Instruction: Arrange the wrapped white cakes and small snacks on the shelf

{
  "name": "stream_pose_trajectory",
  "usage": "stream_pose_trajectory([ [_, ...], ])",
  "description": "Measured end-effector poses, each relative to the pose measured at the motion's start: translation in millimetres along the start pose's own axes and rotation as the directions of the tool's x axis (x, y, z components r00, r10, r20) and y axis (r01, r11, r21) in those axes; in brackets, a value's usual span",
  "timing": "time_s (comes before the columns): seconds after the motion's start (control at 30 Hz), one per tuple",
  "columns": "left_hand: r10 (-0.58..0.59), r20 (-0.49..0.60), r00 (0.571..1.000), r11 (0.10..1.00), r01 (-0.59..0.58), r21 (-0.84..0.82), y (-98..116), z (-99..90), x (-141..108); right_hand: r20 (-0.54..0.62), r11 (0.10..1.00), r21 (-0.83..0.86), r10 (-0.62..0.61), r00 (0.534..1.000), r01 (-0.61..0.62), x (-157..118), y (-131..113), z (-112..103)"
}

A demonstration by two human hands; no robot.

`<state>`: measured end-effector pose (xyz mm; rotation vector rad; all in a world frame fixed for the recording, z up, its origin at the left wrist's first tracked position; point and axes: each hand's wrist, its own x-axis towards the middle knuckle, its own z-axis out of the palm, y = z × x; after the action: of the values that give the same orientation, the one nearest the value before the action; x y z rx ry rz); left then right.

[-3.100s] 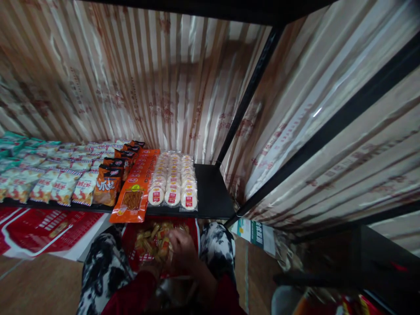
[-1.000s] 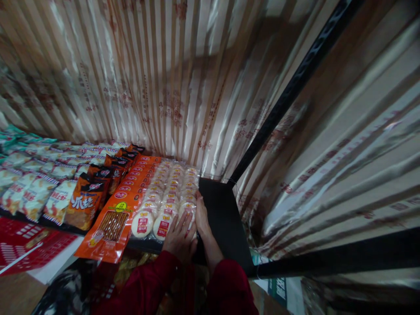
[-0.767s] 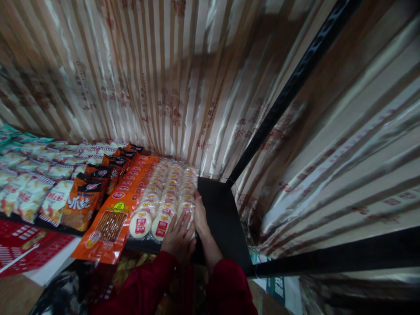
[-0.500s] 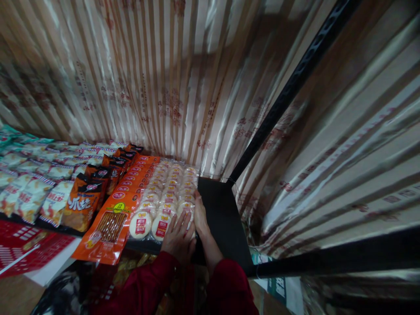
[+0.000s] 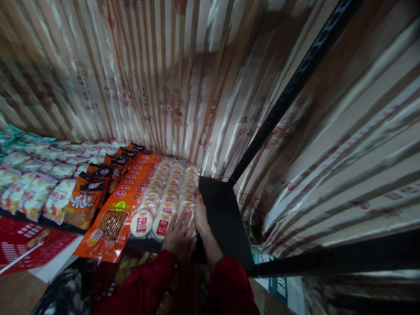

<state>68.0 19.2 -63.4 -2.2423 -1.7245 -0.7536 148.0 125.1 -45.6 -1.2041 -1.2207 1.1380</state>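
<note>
Rows of round white rice crackers in clear wrappers (image 5: pixel 170 195) lie overlapping on the black shelf (image 5: pixel 223 218). My left hand (image 5: pixel 179 234) rests on the front of the rightmost row, fingers stretched out over the wrappers. Along that row's right side my right hand (image 5: pixel 202 215) lies flat, its fingers pointing toward the back. Neither hand is wrapped around a pack. Left of the crackers, orange packs of brown sticks (image 5: pixel 113 223) overlap in a row. The front cracker under my left hand is partly hidden.
Orange-and-black snack bags (image 5: pixel 84 201) and white snack bags (image 5: pixel 37 194) fill the shelf's left part. A black metal post (image 5: pixel 278 109) rises at the right corner. A striped curtain (image 5: pixel 170 87) hangs behind. Below stands a red basket (image 5: pixel 29 247).
Both hands stay in nearly the same place against the cracker row. The whole view has shifted very slightly; no pack has visibly moved on the shelf.
</note>
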Motion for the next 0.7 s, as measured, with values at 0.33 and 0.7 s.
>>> stream_pose_trajectory([
  [0.33, 0.026, -0.04, 0.999, 1.0, -0.025, 0.019, -2.4, 2.7, -1.6, -0.011, 0.999, 0.01, 0.038, 0.999, -0.038, 1.5, 3.6, 1.4],
  [0.7, 0.074, -0.063, 0.995, 0.996, -0.071, 0.061, -3.9, -0.3, -3.0, -0.023, 0.99, 0.127, 0.07, 0.997, -0.066, 4.4, 1.7, 0.6],
])
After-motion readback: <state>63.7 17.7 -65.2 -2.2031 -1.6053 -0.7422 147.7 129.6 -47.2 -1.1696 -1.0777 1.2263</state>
